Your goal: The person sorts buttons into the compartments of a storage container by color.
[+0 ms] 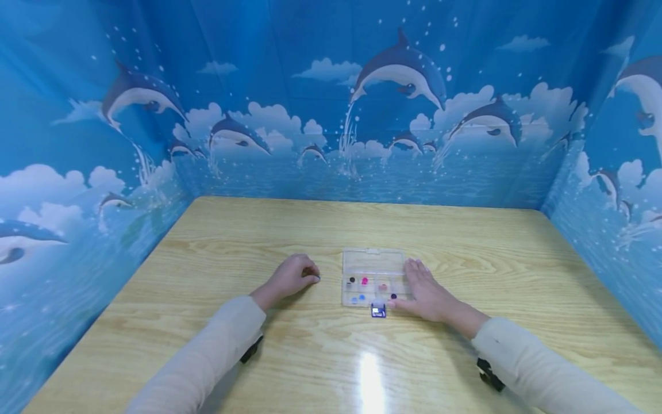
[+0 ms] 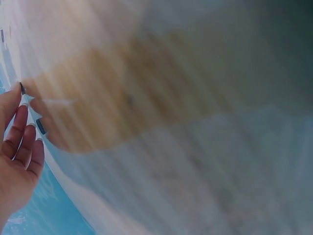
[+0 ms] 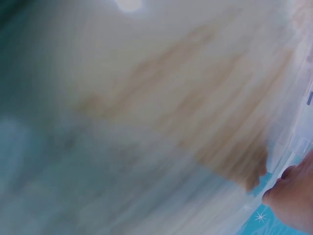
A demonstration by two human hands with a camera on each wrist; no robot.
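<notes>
A clear plastic compartment box (image 1: 358,290) lies on the table, its transparent lid (image 1: 373,262) folded back on the far side. Small pieces sit in its compartments: a black one (image 1: 352,280), a bright pink one (image 1: 364,281), a reddish one (image 1: 383,286), a blue one (image 1: 362,297) and a dark one (image 1: 393,296). To the left of the box, my left hand (image 1: 295,275) pinches a tiny dark piece (image 2: 22,88) between thumb and forefinger; its kind is unclear. My right hand (image 1: 428,293) rests along the box's right side, fingers straight, thumb near the front edge.
A small blue-and-white label (image 1: 378,310) shows at the box's front edge. The glossy wood-grain table (image 1: 248,230) reflects a bright light near its front. Blue dolphin-print curtains (image 1: 331,103) stand around the back and sides.
</notes>
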